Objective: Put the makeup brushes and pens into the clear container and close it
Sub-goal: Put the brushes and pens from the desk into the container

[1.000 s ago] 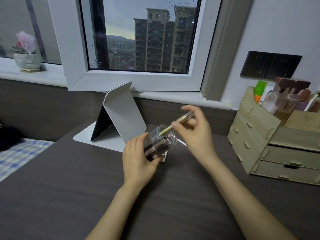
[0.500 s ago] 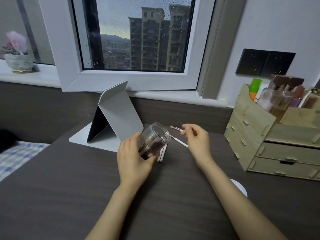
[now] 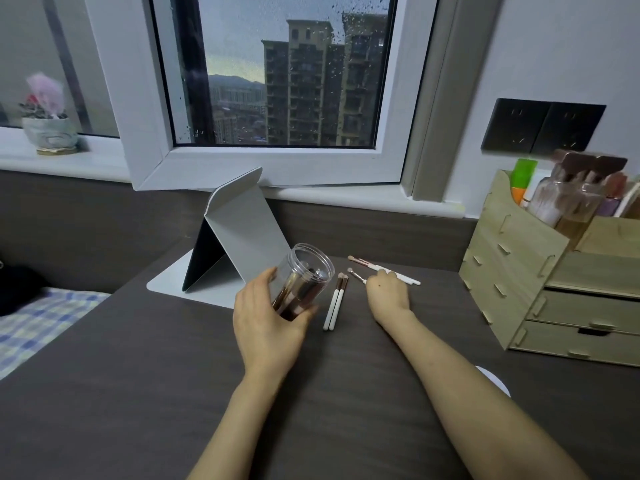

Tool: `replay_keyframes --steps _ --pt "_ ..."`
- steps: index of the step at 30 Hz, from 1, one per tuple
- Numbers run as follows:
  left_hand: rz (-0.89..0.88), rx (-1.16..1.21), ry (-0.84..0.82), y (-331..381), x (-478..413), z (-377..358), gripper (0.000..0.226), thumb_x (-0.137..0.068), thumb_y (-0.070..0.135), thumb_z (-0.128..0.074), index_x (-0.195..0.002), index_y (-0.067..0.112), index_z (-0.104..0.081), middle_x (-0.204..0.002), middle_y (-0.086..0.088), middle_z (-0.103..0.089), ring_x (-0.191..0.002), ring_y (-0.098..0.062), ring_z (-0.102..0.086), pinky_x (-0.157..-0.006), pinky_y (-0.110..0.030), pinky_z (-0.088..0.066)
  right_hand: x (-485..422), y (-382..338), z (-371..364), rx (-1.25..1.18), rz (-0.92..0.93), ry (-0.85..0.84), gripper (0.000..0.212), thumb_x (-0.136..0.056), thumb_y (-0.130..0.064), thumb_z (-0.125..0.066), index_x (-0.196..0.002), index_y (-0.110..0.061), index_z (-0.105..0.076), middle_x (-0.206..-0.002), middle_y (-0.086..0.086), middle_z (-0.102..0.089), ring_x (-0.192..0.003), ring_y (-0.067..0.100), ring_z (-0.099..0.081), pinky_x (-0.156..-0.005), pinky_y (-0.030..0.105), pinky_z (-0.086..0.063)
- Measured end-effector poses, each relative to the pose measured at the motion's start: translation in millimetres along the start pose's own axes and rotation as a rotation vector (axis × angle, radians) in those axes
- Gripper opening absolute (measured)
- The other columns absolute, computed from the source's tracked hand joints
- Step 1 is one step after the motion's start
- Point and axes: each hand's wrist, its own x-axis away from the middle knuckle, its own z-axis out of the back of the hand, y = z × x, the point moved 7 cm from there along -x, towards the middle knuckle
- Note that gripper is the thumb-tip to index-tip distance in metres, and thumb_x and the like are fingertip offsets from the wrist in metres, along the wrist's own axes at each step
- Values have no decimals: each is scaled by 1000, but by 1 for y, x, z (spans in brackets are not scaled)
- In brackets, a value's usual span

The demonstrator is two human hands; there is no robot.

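My left hand [image 3: 266,323] grips the clear container [image 3: 304,277], tilted with its open mouth up and to the right; dark brushes sit inside it. Two white-handled brushes [image 3: 335,303] lie side by side on the dark table just right of the container. My right hand [image 3: 389,294] rests on the table with its fingertips on a small brush [image 3: 356,275]. Another white-handled brush [image 3: 381,269] lies just beyond the fingers. Whether the fingers have closed around the small brush cannot be told.
A grey folding stand [image 3: 239,244] sits behind the container. A wooden organiser [image 3: 519,271] with drawers and bottles fills the right side. A white round lid [image 3: 495,381] peeks out by my right forearm. A bed with checked cloth [image 3: 34,323] lies at the left.
My right hand let a gold pen go into the container, then dropped to the table and reached the loose brushes. My left hand lowered the container slightly.
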Motion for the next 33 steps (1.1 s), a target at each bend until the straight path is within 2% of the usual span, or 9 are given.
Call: replay_keyframes --steps 3,7,9,11,17,21,24,28,33 --pt "-17 -8 -8 3 1 -1 76 -52 26 -86 -118 12 -52 -110 -6 -62 -103 -26 -51 -87 -38 -41 5 16 15 -153 -147 62 28 -94 -4 -40 -115 2 -57 -121 19 -59 -112 35 -57 -88 40 -47" --pt "-42 -19 -14 7 2 -2 74 -52 24 -87 -117 11 -53 -108 -7 -62 -101 -28 -51 -85 -41 -43 31 45 60 -1239 -452 446 6 -85 -9 -56 -90 -9 -55 -89 16 -65 -81 30 -68 -66 36 -56" --pt "-44 -18 -15 8 2 -2 75 -51 23 -87 -116 10 -53 -108 -8 -62 -100 -28 -51 -84 -41 -42 46 39 86 -1742 -390 532 18 -85 0 -55 -83 -16 -48 -79 10 -62 -60 11 -67 -48 20 -53" --pt "-60 -12 -19 9 3 -2 74 -51 22 -87 -115 10 -53 -107 -8 -62 -99 -28 -51 -83 -37 -40 62 23 114 -1873 -214 525 27 -85 5 -56 -81 -21 -47 -76 8 -63 -56 5 -64 -49 16 -50" --pt "-126 0 -66 18 7 -5 71 -52 24 -85 -115 13 -53 -103 -5 -62 -96 -24 -50 -79 -32 -39 86 -26 131 -1389 95 308 17 -88 -22 -60 -71 -23 -63 -71 -3 -67 -69 11 -61 -65 20 -47" --pt "-151 16 -84 21 10 -7 72 -52 27 -85 -114 12 -53 -102 -4 -62 -95 -15 -46 -79 -35 -42 92 -35 129 -1000 182 335 40 -92 -38 -47 -80 -13 -75 -84 -2 -66 -86 10 -48 -76 19 -38" --pt "-136 12 -81 18 9 -8 73 -51 25 -85 -115 11 -53 -104 -6 -62 -97 -22 -49 -80 -35 -41 92 -27 123 -1264 163 338 45 -93 -40 -35 -82 -23 -75 -90 -5 -67 -94 6 -49 -81 6 -35" --pt "-91 10 -42 14 6 -4 73 -51 22 -86 -115 9 -54 -106 -8 -63 -99 -29 -52 -81 -33 -37 70 8 91 -1631 -194 380 49 -100 -31 -34 -68 -21 -70 -79 -1 -70 -80 5 -61 -79 23 -42" --pt "-47 21 -7 9 4 -1 74 -51 22 -87 -116 8 -54 -109 -7 -62 -102 -28 -51 -84 -31 -35 14 47 19 -672 -338 149 35 -96 -18 -40 -121 -2 -60 -126 18 -62 -118 35 -53 -98 37 -39"
